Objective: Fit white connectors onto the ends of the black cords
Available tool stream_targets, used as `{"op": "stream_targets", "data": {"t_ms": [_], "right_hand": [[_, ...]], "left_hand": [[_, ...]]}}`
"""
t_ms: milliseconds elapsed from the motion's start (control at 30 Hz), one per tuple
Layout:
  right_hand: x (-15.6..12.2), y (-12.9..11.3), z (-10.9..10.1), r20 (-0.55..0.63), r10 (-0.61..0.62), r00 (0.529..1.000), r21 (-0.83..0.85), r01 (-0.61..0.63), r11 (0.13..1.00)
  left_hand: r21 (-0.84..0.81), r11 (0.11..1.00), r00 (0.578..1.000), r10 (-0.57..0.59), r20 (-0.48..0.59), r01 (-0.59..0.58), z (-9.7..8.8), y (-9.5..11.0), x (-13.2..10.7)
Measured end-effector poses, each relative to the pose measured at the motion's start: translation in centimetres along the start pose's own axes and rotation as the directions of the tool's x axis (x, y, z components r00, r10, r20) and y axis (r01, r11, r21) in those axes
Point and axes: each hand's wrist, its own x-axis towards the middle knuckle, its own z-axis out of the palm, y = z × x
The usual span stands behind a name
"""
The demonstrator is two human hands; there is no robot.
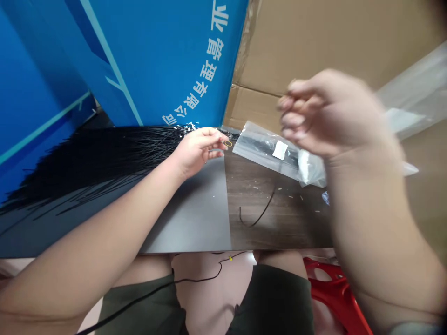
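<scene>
My left hand (199, 149) reaches across the dark table (195, 218) to the tips of a big fanned pile of black cable ties (91, 158). Its fingers are curled and a small tan rubber band (228, 144) shows at the fingertips. My right hand (324, 114) is raised close to the camera and blurred, with fingers curled together; what they pinch, if anything, is not visible. Beneath it lies a clear plastic bag of black ties (275, 153) with a white label.
One loose black tie (258, 214) lies curved on the wood-grain part of the table. A blue printed board (157, 60) and cardboard boxes (314, 42) stand behind. A red plastic stool (335, 288) and a black cord (195, 279) show below the table edge.
</scene>
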Motion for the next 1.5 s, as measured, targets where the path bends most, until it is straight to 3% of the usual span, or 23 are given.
{"op": "stream_targets", "data": {"t_ms": [67,167,233,333,433,633,833,1033,1200,1333,1500], "right_hand": [[0.8,3.7,1.9,0.017,0.139,0.99,0.103,-0.14,0.985],[1.9,9.1,3.8,-0.011,0.152,0.988,0.093,-0.15,0.984],[2.2,11.6,4.3,-0.091,0.106,0.99,0.088,-0.098,0.991],[2.1,13.5,4.3,-0.129,0.041,0.991,0.042,-0.036,0.998],[1.8,14.1,3.9,-0.058,0.021,0.998,0.083,-0.016,0.996],[1.8,14.9,3.1,0.118,0.092,0.989,0.244,-0.119,0.963],[1.7,15.2,3.1,0.094,0.024,0.995,0.272,-0.049,0.961],[1.8,15.3,3.0,0.05,-0.002,0.999,0.229,-0.009,0.973],[2.0,15.2,2.5,-0.005,-0.023,1.0,0.191,0.023,0.981],[1.7,15.3,2.7,0.06,-0.086,0.994,0.051,0.083,0.995],[1.4,16.1,3.1,0.093,-0.248,0.964,-0.148,0.26,0.954]], "left_hand": [[-0.029,0.996,0.978,-0.075,0.195,0.082,0.5,0.0,-0.7],[-0.043,0.985,0.912,-0.139,0.385,0.169,1.1,-0.2,-1.3],[-0.027,0.98,0.895,-0.169,0.412,0.197,1.3,-0.6,-1.5],[0.024,0.979,0.916,-0.199,0.348,0.204,1.5,-1.5,-1.4],[0.06,0.975,0.928,-0.221,0.3,0.213,1.6,-2.3,-1.3],[0.081,0.977,0.937,-0.213,0.277,0.199,1.6,-3.2,-1.2],[0.155,0.975,0.947,-0.195,0.256,0.159,1.5,-3.4,-1.1],[0.173,0.975,0.958,-0.176,0.226,0.139,1.7,-3.6,-1.1],[0.125,0.986,0.994,-0.107,-0.019,0.108,1.3,-3.6,-0.5],[0.122,0.985,0.987,-0.106,-0.122,0.121,0.8,-3.6,0.0],[0.14,0.984,0.985,-0.09,-0.148,0.111,0.5,-3.6,0.2]]}}
